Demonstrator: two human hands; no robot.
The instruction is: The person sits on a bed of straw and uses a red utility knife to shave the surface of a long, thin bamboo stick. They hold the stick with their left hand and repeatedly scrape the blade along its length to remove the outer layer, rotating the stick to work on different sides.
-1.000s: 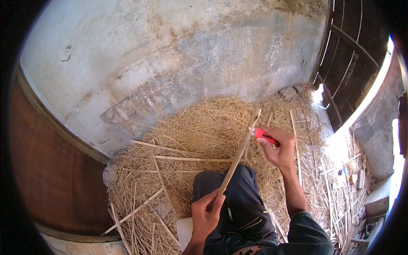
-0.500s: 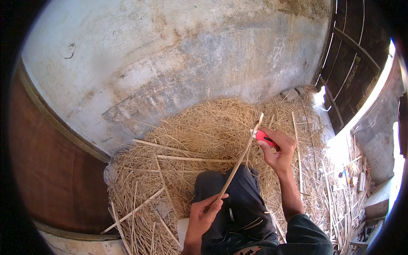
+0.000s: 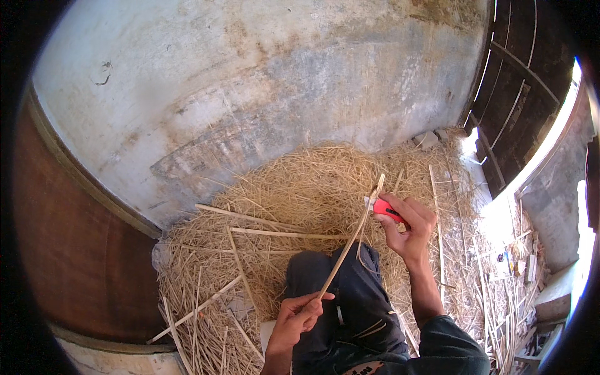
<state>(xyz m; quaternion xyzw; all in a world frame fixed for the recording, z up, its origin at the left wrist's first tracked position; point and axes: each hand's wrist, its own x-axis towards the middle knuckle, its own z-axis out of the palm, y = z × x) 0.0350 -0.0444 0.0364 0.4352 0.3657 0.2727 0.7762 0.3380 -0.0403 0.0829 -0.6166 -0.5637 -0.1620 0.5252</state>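
My left hand [image 3: 299, 320] is closed around the lower end of a thin bamboo strip [image 3: 345, 252], which slants up and to the right over my knees. In my right hand [image 3: 409, 226] is a red utility knife [image 3: 389, 210], its blade against the strip near the upper end. A thin curled shaving [image 3: 362, 245] hangs along the strip below the blade. Light slivers lie on my dark trousers [image 3: 350, 315].
A thick heap of shavings [image 3: 312, 178] covers the floor up to the stained wall [image 3: 262, 81]. Several loose strips [image 3: 284, 234] lie at the left and right. A brown panel [image 3: 81, 237] stands at the left, dark boards [image 3: 519, 81] at the far right.
The strip's upper end has dropped slightly, and the knife has shifted a little down and left with it. The shaving now hangs lower and looks longer.
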